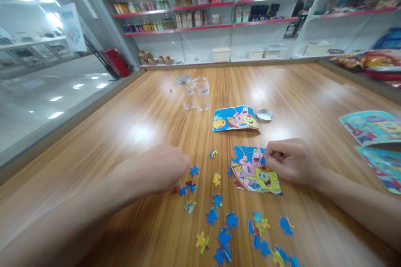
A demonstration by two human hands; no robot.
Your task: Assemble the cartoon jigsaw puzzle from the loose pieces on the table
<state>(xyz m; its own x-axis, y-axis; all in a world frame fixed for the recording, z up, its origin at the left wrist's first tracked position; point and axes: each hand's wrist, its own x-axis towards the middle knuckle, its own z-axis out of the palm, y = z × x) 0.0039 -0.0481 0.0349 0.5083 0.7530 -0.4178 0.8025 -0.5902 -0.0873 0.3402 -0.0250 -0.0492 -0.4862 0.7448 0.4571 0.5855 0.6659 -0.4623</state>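
A partly assembled cartoon jigsaw (255,173) lies on the wooden table (125,133). My right hand (290,160) rests at the puzzle's upper right edge, fingers curled together on it. My left hand (159,173) is lower left, fingers pinched down on a loose piece (184,190) among the scattered ones. Several loose blue and yellow pieces (219,217) lie spread in front of me. A printed reference picture (235,119) lies beyond the puzzle.
Two clear plastic jars (196,93) stand further back, one capped, with a loose metal lid (265,115) beside the picture. More printed sheets (374,127) lie at the right edge. Store shelves (203,8) line the back wall.
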